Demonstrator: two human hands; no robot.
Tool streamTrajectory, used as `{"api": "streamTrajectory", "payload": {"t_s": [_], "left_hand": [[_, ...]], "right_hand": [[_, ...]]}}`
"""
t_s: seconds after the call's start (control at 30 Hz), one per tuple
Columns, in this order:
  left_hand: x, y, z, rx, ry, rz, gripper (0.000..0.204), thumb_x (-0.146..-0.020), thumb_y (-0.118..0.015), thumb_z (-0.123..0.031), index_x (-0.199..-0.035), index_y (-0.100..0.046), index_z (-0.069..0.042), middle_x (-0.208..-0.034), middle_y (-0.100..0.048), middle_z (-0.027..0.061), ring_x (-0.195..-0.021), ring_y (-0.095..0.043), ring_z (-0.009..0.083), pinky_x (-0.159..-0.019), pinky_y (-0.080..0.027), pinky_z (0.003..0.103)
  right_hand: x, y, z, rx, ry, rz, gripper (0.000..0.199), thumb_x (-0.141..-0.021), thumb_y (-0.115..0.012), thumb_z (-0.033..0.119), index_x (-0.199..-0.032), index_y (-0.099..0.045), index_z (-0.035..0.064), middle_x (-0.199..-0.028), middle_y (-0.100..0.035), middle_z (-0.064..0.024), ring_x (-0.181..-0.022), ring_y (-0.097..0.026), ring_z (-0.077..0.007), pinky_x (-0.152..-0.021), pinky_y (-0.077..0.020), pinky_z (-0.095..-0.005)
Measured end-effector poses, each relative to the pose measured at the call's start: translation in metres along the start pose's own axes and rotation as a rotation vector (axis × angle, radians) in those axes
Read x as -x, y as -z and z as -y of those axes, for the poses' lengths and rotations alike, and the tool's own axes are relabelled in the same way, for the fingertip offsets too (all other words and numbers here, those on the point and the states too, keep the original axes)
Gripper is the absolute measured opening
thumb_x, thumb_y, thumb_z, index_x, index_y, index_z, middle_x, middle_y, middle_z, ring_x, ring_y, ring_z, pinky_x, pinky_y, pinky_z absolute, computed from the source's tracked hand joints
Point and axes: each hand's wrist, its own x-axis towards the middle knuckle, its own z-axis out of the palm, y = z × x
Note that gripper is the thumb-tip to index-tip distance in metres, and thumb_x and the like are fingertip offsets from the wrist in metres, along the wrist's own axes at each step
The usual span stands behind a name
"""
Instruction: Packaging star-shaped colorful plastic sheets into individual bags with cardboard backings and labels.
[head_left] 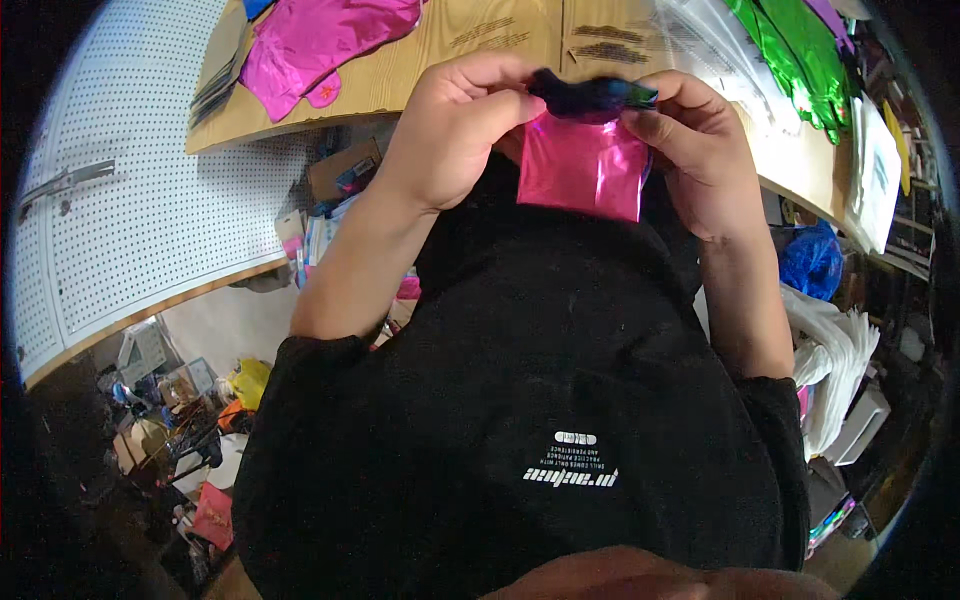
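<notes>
In the head view, a pale wooden table [390,90] runs across the top, its near edge curved by the lens. Shiny pink foil [330,50] lies on its left part, beside a stack of sheets [220,80] at the left end. Clear plastic [715,45] lies toward the right, with shiny green foil [795,65] beyond it, and a white stack [875,180] stands out at the right end. A white pegboard [150,190] fills the left side, with a metal bracket [90,175] on it. Below it, a yellow bag [250,380] and a pink box-like thing [212,515] sit among clutter. Low on the right are a blue bag [812,262] and white bags [835,345]. The person wears a black shirt [560,350].

Both hands meet at the table's near edge, around a pink pouch [580,175] that hangs in front of the shirt, with a dark piece [590,98] along its top. The left hand [455,125] is narrow, its thumb and forefinger pinching the top left corner. The right hand [695,140] pinches the top right corner between thumb and bent fingers. Whether the pouch's mouth is open, I cannot tell.
</notes>
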Motion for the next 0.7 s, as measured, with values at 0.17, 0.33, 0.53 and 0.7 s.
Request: {"api": "streamTrajectory", "payload": {"t_s": [0.17,0.33,0.53,0.7], "left_hand": [[0.006,0.002,-0.008,-0.018,0.008,0.036,0.027,-0.096,-0.053,0.009,-0.110,-0.075,0.003,-0.101,-0.077,0.0102,-0.086,-0.075,0.0150,-0.076,-0.063,0.028],[0.014,0.004,-0.010,-0.073,0.022,0.055,0.031,-0.089,-0.049,0.013,-0.107,-0.074,0.006,-0.103,-0.077,0.0152,-0.083,-0.072,0.0149,-0.074,-0.058,0.026],[0.015,0.004,-0.020,-0.009,0.111,0.107,0.029,-0.096,-0.048,0.007,-0.108,-0.074,0.006,-0.102,-0.076,0.0149,-0.089,-0.075,0.0184,-0.077,-0.060,0.029],[0.015,-0.010,-0.020,-0.088,0.117,0.033,0.019,-0.103,-0.058,-0.002,-0.111,-0.073,0.005,-0.105,-0.077,0.0130,-0.091,-0.074,0.0162,-0.081,-0.060,0.029]], "right_hand": [[0.007,-0.003,0.004,0.322,0.130,0.021,0.018,-0.095,-0.062,-0.010,-0.107,-0.071,-0.0004,-0.106,-0.074,-0.0085,-0.096,-0.069,-0.0139,-0.088,-0.0539,-0.0263],[0.011,-0.007,0.004,0.561,0.253,0.074,0.016,-0.094,-0.059,-0.013,-0.100,-0.071,-0.0029,-0.100,-0.071,-0.0094,-0.095,-0.067,-0.0155,-0.088,-0.0515,-0.0271],[0.010,-0.005,0.002,0.643,0.356,0.067,0.018,-0.091,-0.058,-0.015,-0.095,-0.070,-0.0025,-0.099,-0.069,-0.0105,-0.094,-0.066,-0.0176,-0.087,-0.0499,-0.0280],[0.011,-0.006,0.007,0.806,0.504,0.073,0.019,-0.089,-0.059,-0.017,-0.094,-0.070,-0.0026,-0.101,-0.069,-0.0110,-0.095,-0.066,-0.0182,-0.088,-0.0499,-0.0283]]}}
